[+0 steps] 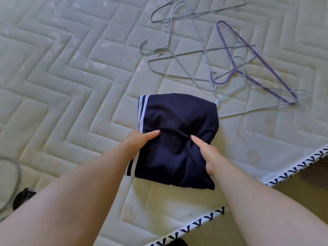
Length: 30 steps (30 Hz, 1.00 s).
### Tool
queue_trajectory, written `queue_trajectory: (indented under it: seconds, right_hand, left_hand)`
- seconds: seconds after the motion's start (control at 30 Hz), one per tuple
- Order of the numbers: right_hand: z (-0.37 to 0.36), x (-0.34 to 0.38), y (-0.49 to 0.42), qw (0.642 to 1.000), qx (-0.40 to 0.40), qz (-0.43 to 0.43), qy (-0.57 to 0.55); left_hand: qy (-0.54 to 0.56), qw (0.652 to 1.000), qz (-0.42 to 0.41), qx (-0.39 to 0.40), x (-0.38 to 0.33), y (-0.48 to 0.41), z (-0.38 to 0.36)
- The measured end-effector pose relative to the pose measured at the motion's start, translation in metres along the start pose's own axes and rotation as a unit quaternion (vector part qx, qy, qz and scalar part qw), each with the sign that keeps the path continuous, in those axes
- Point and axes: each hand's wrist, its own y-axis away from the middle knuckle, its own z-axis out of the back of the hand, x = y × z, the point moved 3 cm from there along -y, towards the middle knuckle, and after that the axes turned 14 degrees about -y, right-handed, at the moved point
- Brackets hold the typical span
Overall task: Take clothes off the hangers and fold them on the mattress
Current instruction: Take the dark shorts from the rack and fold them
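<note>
I see a folded navy garment [177,118] with 2 white stripes along its left edge, lying on the quilted mattress [71,86] near the front edge. My left hand [142,141] and right hand [205,153] each grip it, thumbs on top and fingers tucked beneath. Grey wire hangers [195,54] and 1 purple hanger [274,74] lie just behind.

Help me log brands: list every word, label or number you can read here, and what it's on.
No readable text anywhere.
On the edge tape: repeated dark marks like "V", a pattern, not a word.
On the garment: white stripes only, no print showing.
</note>
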Motion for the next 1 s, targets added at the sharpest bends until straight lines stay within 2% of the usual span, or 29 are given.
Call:
queue_trajectory:
  seconds: [0.17,0.27,0.57,0.83,1.0]
  right_hand:
    - [0.007,-0.001,0.017,1.0,0.02,0.004,-0.024]
    - [0.011,0.005,0.04,0.998,0.037,0.017,-0.049]
    - [0.094,0.06,0.144,0.98,-0.043,0.147,-0.13]
    - [0.25,0.094,0.186,0.947,-0.138,0.185,-0.225]
    - [0.379,0.121,0.174,0.922,-0.19,0.196,-0.275]
  left_hand:
    - [0.05,0.998,-0.013,0.034,-0.002,0.018,0.005]
    - [0.042,0.998,-0.048,0.025,-0.018,0.039,0.011]
    - [-0.05,0.979,-0.195,-0.008,-0.105,0.138,-0.02]
    - [-0.166,0.948,-0.271,0.033,-0.196,0.213,-0.153]
    - [-0.191,0.933,-0.289,0.1,-0.248,0.258,-0.287]
